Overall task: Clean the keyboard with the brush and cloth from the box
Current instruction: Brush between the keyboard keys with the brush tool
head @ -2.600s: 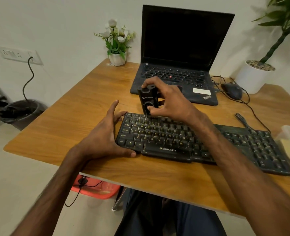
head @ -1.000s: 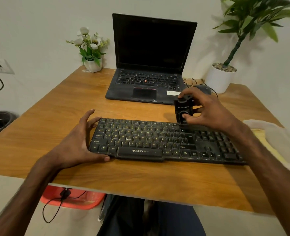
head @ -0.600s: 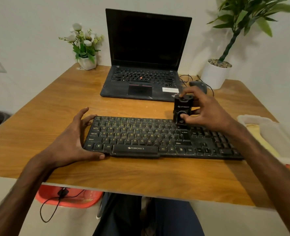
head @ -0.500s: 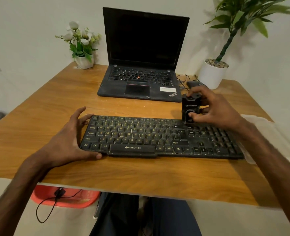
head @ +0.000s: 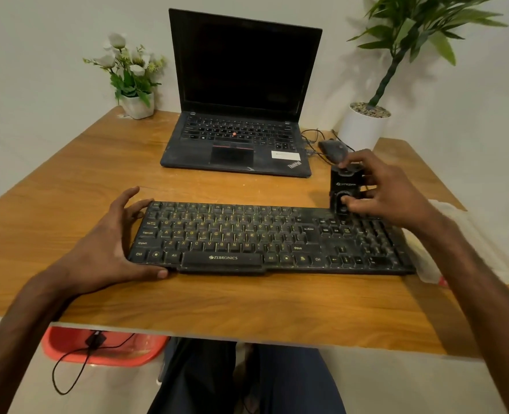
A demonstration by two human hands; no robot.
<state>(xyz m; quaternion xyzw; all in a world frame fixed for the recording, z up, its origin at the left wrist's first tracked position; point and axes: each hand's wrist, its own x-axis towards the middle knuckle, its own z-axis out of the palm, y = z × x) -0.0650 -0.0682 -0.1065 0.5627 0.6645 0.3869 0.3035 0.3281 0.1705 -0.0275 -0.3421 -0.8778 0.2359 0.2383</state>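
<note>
A dusty black keyboard (head: 265, 237) lies across the near part of the wooden table (head: 247, 306). My left hand (head: 109, 243) braces its left end, thumb along the front edge and fingers spread at the back corner. My right hand (head: 387, 189) grips a small black brush block (head: 344, 189) upright on the keyboard's back edge, above the right-hand key cluster. A clear plastic box (head: 462, 237) with a pale cloth inside stands at the right table edge, partly hidden behind my right forearm.
An open black laptop (head: 241, 94) sits behind the keyboard. A dark mouse (head: 332, 149) with cables lies to its right. A white pot with flowers (head: 136, 106) stands back left, a potted plant (head: 363, 127) back right. A red basin (head: 103, 348) is under the table.
My right hand has swept the brush block rightward along the keyboard's back row, from the left end to the right-hand cluster. My left hand has stayed on the left end.
</note>
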